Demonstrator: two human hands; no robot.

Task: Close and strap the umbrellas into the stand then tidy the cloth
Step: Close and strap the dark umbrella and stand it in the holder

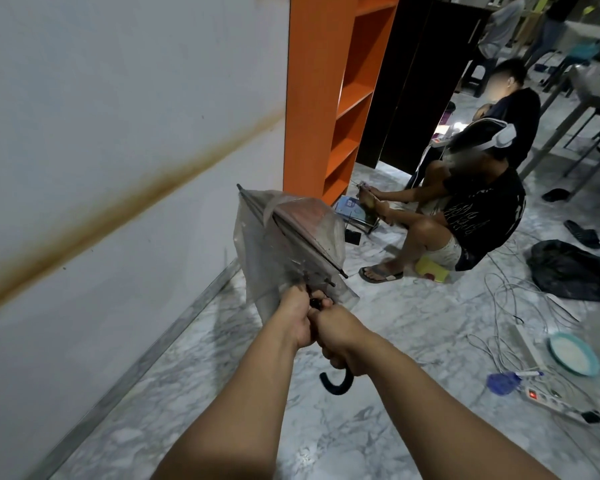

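Umbrella [288,237] in both my hands, folded most of the way, pointing up and away from me over the marble floor [378,427].

My left hand [297,318] is curled round the shaft just below the clear, rumpled canopy, and my right hand [340,336] is wrapped tight round the shaft right behind it, the two touching; the black hooked handle [336,381] sticks out under my right fist. Dark rib tips poke out beside my left knuckles. To my left runs a white wall [118,133] with a brown smear, and an orange shelf unit [336,91] stands past the canopy. Further right, a person in a black shirt [482,216] sits low near the floor, with white cables [510,306], a power strip [548,401] and a teal plate [574,355] lying around.
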